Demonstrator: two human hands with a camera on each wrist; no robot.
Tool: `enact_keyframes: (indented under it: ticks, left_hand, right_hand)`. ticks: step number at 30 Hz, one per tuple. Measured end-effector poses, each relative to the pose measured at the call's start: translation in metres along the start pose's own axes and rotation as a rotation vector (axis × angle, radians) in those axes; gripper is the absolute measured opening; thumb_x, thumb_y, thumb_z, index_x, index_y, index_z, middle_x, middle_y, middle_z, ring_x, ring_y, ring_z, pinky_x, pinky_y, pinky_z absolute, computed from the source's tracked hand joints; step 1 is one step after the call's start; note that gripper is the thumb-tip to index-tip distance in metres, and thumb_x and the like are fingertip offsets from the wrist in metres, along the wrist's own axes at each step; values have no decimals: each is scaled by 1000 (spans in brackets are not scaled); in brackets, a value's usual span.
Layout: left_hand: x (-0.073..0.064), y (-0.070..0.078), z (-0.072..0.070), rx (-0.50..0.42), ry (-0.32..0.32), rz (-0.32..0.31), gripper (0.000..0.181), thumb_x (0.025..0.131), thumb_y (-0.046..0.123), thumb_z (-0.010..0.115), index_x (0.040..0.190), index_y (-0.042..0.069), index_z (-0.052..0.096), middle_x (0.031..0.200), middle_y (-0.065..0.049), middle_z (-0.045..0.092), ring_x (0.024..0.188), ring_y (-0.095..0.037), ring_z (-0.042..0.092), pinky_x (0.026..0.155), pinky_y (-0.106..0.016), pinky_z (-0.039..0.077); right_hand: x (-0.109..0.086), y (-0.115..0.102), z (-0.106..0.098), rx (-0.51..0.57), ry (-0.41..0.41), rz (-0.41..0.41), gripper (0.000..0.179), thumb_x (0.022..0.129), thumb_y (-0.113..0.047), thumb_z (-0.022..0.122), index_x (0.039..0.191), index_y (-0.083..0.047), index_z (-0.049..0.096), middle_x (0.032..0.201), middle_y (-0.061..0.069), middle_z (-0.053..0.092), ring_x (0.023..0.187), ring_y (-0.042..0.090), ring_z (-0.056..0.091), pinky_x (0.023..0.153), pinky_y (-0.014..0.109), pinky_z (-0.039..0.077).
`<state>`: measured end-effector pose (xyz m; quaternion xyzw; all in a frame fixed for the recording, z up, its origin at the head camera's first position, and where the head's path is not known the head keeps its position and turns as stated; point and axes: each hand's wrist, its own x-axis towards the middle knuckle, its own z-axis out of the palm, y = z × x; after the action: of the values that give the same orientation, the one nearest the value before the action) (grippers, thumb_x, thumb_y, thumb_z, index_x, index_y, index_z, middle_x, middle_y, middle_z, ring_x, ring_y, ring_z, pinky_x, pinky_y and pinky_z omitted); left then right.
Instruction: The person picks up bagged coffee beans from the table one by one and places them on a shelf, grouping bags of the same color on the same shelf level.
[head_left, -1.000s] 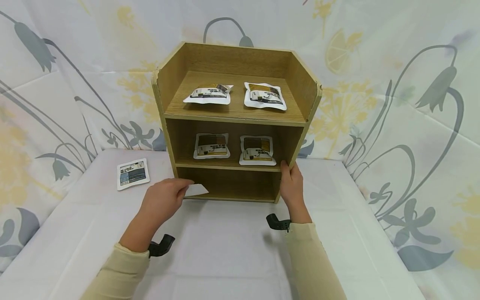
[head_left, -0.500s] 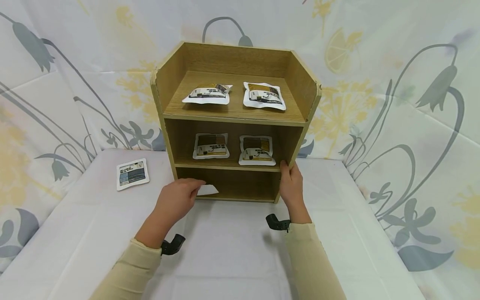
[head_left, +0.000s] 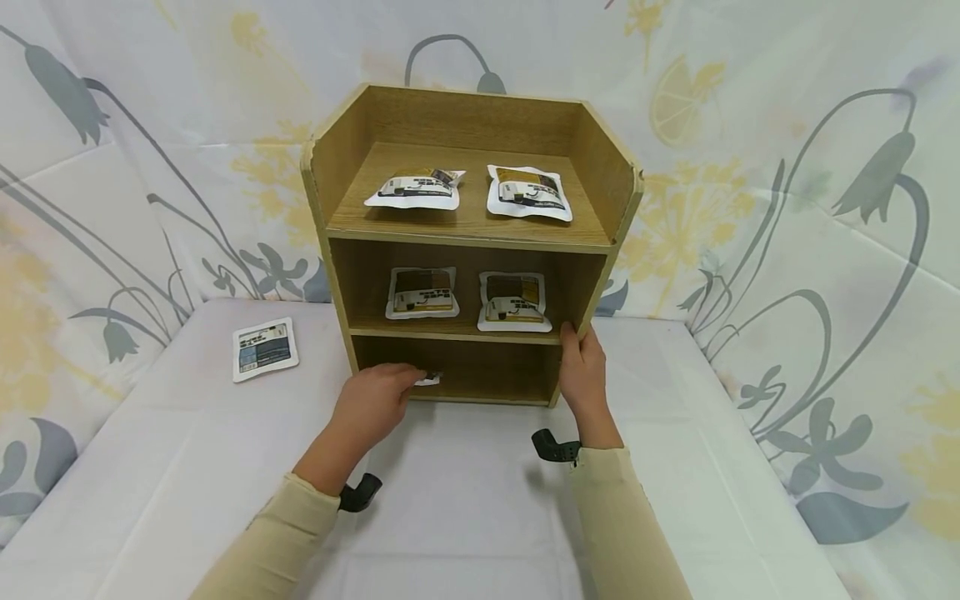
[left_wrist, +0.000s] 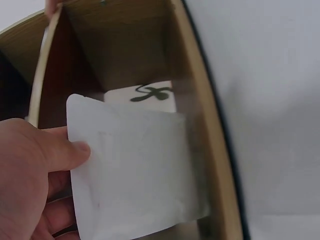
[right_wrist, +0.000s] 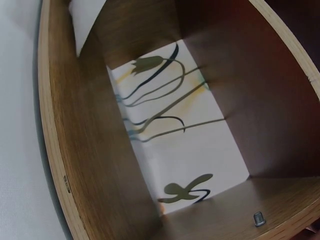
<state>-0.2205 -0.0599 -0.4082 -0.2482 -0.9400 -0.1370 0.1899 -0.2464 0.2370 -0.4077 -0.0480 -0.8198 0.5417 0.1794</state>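
Note:
My left hand (head_left: 375,404) reaches into the bottom compartment of a wooden shelf unit (head_left: 468,241) and pinches a sealed packet (left_wrist: 135,170) by one edge. In the left wrist view, the thumb lies on the packet's plain white side, which faces that camera. Only a small bit of the packet shows past the fingers in the head view. A white corner of it appears at the top left of the right wrist view. My right hand (head_left: 583,371) grips the right side panel of the shelf unit low down, thumb at the front edge.
Two brown-labelled packets (head_left: 528,193) lie on the top shelf, two more (head_left: 422,293) on the middle one. A blue-labelled packet (head_left: 265,350) lies on the white-covered table (head_left: 465,492), left of the unit. A small metal peg (right_wrist: 259,219) juts inside the bottom compartment.
My left hand has moved right and deeper into the bottom compartment with the packet, which now shows less behind the fingers. The right hand stays on the side panel.

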Motion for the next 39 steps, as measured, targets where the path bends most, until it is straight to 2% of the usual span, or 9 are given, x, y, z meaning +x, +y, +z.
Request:
enact_keyframes:
  ticks: [12,19,28,39]
  left_hand:
    - [2,-7,28,-11,-56,8,20,87,4,67,103,14,75,105,-6,73,98,-24,69,80,-38,58]
    - [7,-11,35,-26,-107,-10,21,87,3,65,103,13,75,107,-7,72,99,-26,68,82,-40,57]
    - [13,-19,44,-28,-201,-41,24,90,2,61,107,13,74,113,-8,70,105,-29,66,87,-40,56]
    - [17,-22,47,-30,-212,-59,24,90,1,61,106,13,73,113,-7,70,106,-27,65,87,-38,56]
  right_hand:
    - [0,1,0,0,2,14,59,101,-50,32,146,-12,39,138,17,51,122,33,52,101,55,44]
    - [0,1,0,3,0,10,60,101,-50,32,145,-11,40,136,17,51,120,33,53,100,55,45]
    - [0,0,0,14,-3,6,59,101,-50,32,145,-13,40,138,16,51,121,33,52,101,55,45]
    - [0,0,0,8,2,5,60,101,-51,32,145,-12,40,137,16,51,120,33,53,99,55,46]
